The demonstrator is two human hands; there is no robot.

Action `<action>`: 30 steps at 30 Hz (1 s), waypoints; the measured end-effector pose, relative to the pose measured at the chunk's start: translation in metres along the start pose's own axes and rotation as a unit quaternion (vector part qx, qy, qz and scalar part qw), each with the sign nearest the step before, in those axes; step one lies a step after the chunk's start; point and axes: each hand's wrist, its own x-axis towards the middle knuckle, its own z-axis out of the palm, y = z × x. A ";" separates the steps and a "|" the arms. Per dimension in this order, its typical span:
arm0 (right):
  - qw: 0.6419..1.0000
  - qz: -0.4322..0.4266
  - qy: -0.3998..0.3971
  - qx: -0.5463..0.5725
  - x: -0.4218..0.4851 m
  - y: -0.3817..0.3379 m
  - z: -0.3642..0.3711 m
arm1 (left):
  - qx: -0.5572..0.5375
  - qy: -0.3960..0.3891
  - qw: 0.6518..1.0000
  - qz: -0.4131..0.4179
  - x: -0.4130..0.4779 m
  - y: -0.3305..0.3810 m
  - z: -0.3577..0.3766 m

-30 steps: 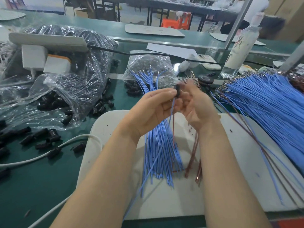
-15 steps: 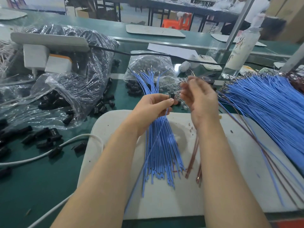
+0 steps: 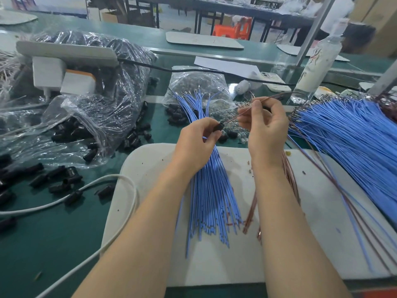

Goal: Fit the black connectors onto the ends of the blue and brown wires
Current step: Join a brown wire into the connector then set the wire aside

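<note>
One black connector (image 3: 219, 127): I pinched it between thumb and forefinger of my left grip (image 3: 197, 145), above the far edge of the white mat (image 3: 214, 265).
Right grip (image 3: 266, 130): its curled fingers pinched a single brown wire (image 3: 247, 111), also above the mat's far edge.
Wire end: it pointed at the connector's mouth; whether it had entered, I could not tell.
Blue wires (image 3: 210, 190): a fanned bundle lay on the mat, running under my left grip.
Brown wires (image 3: 251, 214): a thinner bundle lay on the mat, partly beneath my right forearm.
Big blue heap (image 3: 354, 136): it spilled across the mat's right side.
Loose connectors (image 3: 64, 179): these were scattered on the green table (image 3: 53, 244), left of the mat.
Plastic bag (image 3: 96, 100): it held more connectors, beyond the mat's far left corner.
</note>
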 end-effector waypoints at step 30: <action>0.965 -0.152 0.003 -0.215 -0.005 0.001 0.002 | 0.148 -0.003 0.988 0.053 -0.004 0.002 0.002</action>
